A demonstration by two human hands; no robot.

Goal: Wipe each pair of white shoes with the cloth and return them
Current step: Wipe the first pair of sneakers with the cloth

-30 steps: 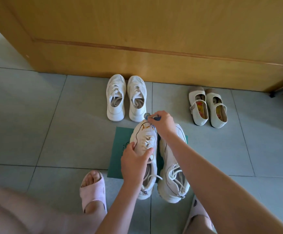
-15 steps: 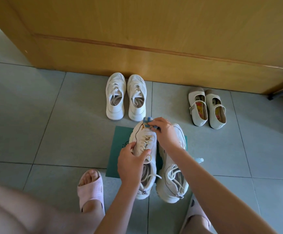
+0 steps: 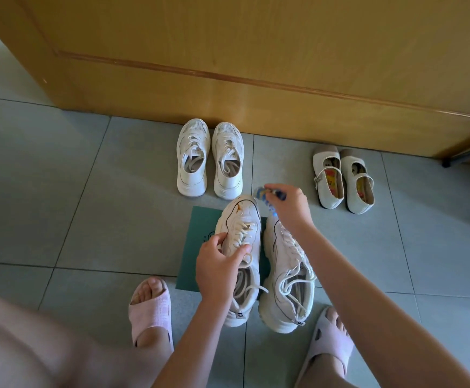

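Left foot in a pink slipper (image 3: 150, 308), flat on the grey tile (image 3: 60, 191). Next, a green mat (image 3: 200, 236) on the floor, partly covered by shoes.

Beyond the mat, a white laced pair (image 3: 210, 161) stands side by side, toes against the wooden door (image 3: 256, 65) and not touched by either hand.

Left hand (image 3: 217, 271): fingers curled over the laces and thumb on the near side, gripping the stained sneaker (image 3: 242, 219) at mid-length. Orange-brown marks show on its toe, which lies over the mat; the heel is towards the person.

Right hand (image 3: 291, 210): held just beyond that toe, fingertips pinched on a small blue-and-white item. It is blurred and appears to be the cloth (image 3: 264, 194), bunched up, with most of it hidden in the fingers. Whether it touches the toe cannot be told.

Second sneaker (image 3: 287, 275): just beside the first, partly under the right forearm, heel on bare tile.

Strap shoes (image 3: 343, 180): a pair near the door, well apart from the hands.

Right foot — slipper (image 3: 330, 343), bottom right.
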